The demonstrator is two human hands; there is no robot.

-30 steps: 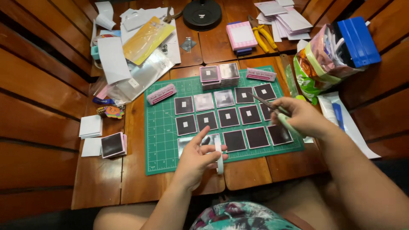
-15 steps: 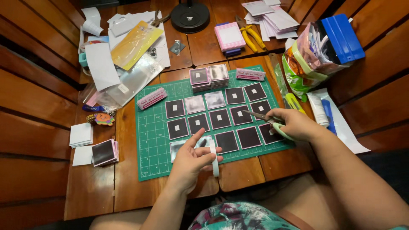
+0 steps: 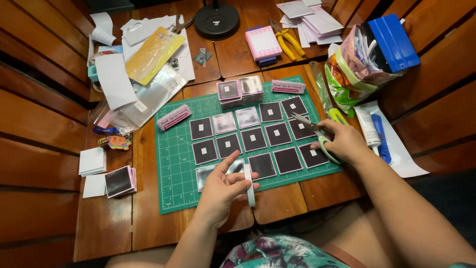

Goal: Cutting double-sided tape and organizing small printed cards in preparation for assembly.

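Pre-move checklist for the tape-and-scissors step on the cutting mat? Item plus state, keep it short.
1. Left hand grips the white tape roll: ok, fingers wrap it at the mat's near edge.
2. Right hand holds the scissors by the green handle: ok.
3. Blades closed or open: cannot tell, too small; the tips point left over the cards.
4. Dark square cards laid in rows on the green cutting mat: ok, flat and side by side.
5. White tab in each card's middle: not ok, the near-row cards show none.
6. Free tape end pulled out: cannot tell, hidden by the fingers.
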